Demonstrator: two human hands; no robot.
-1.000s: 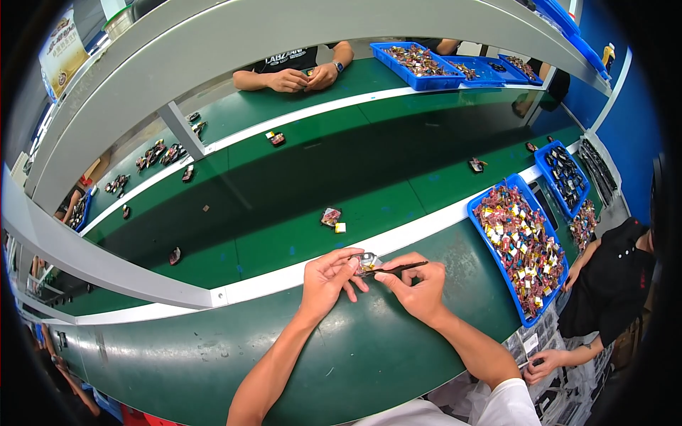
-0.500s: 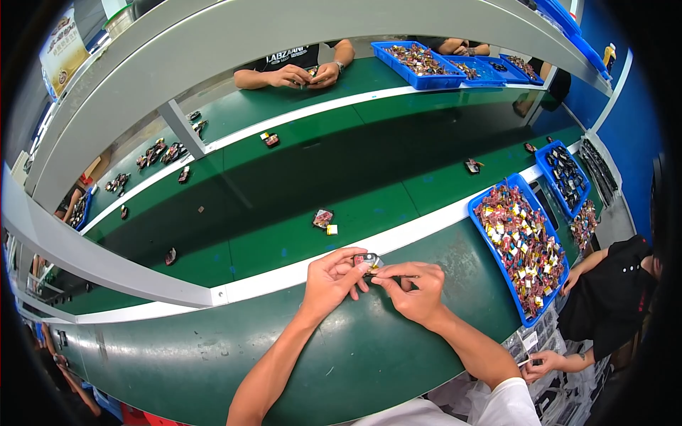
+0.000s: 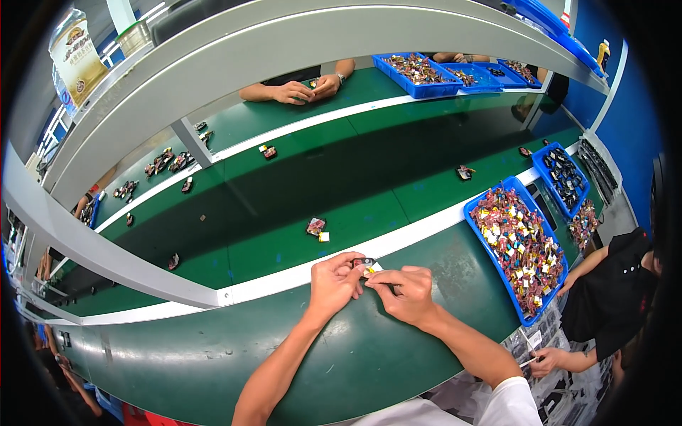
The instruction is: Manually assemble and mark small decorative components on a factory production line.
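Note:
Above the near edge of the green bench, my left hand (image 3: 331, 285) holds a small electronic part (image 3: 367, 267) between thumb and fingers. It has a black frame and a white and yellow label; its lower side is hidden by my fingers. My right hand (image 3: 408, 294) is closed in a pinch beside the part's lower right edge, fingertips close to my left thumb. What lies between those fingertips is too small and covered to make out. Beyond my hands, a similar part with a white and yellow tag (image 3: 317, 228) lies on the green conveyor belt (image 3: 369, 202).
To my right stands a blue tray (image 3: 529, 321) heaped with tagged parts; behind it is a blue tray of black pieces (image 3: 563, 175). A grey frame post (image 3: 142, 263) crosses at left. Co-workers' hands (image 3: 309, 91) are across the belt; another person's hand (image 3: 545, 362) is at right.
A slim dark tool showing through my right hand earlier no longer shows. My right hand has shifted slightly left and tightened its pinch. The view has tilted a little.

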